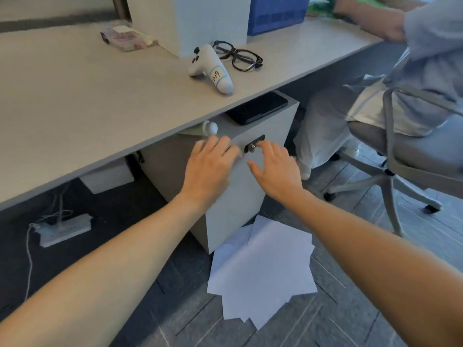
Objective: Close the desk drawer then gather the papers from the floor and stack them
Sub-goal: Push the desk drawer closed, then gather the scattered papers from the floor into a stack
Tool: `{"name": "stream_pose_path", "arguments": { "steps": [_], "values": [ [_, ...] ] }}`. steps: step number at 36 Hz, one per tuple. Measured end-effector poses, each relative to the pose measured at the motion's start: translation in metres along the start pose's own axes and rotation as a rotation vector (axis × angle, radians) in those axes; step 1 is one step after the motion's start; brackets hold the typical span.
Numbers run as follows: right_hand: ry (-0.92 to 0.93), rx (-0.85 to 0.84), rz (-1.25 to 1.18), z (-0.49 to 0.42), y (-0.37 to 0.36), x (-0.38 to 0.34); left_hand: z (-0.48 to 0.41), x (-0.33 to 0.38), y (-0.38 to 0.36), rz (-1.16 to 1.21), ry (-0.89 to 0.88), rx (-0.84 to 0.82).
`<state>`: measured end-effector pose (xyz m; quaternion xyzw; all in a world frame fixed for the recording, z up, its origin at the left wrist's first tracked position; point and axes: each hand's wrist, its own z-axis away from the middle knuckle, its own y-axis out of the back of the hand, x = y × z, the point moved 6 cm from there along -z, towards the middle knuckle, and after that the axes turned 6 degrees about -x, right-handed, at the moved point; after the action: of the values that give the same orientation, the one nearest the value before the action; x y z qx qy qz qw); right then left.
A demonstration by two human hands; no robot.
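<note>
A pale drawer cabinet (233, 201) stands under the desk (100, 96), with a small key lock (251, 147) on its top drawer front. My left hand (210, 166) lies flat against that drawer front, fingers spread. My right hand (275, 169) rests beside it, fingers apart, fingertips just right of the lock. Both hands hold nothing. Several white papers (263, 274) lie fanned out on the grey floor at the foot of the cabinet, overlapping each other.
A black phone (258, 108) lies on the cabinet top. A white controller (213, 68) and black glasses (238, 56) sit on the desk. Another person sits on a wheeled chair (400, 166) at the right. A power strip (65, 230) with cables lies under the desk at left.
</note>
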<state>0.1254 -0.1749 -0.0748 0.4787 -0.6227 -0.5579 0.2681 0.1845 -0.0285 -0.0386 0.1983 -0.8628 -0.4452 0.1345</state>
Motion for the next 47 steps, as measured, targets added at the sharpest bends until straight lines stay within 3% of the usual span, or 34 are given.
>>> {"name": "stream_pose_path", "arguments": {
  "steps": [3,8,13,24,40,47],
  "values": [
    [-0.039,0.028,-0.020,-0.007,-0.003,0.014,-0.020,0.048,-0.013,0.033,-0.075,0.003],
    [-0.185,0.077,-0.025,-0.032,0.015,0.052,-0.078,0.071,-0.048,0.334,0.107,-0.194],
    [-0.305,0.137,-0.168,-0.040,0.035,0.091,-0.110,0.077,-0.058,0.459,0.156,-0.280],
    [-0.388,0.034,-0.127,-0.048,0.047,0.156,-0.125,0.102,-0.116,0.592,0.260,-0.485],
    [-0.683,-0.290,-0.232,0.053,-0.192,0.250,0.028,0.101,-0.347,0.605,0.428,-0.790],
    [-0.855,-0.419,-0.342,0.120,-0.314,0.288,0.130,0.089,-0.448,0.488,0.431,-1.048]
  ]
}}
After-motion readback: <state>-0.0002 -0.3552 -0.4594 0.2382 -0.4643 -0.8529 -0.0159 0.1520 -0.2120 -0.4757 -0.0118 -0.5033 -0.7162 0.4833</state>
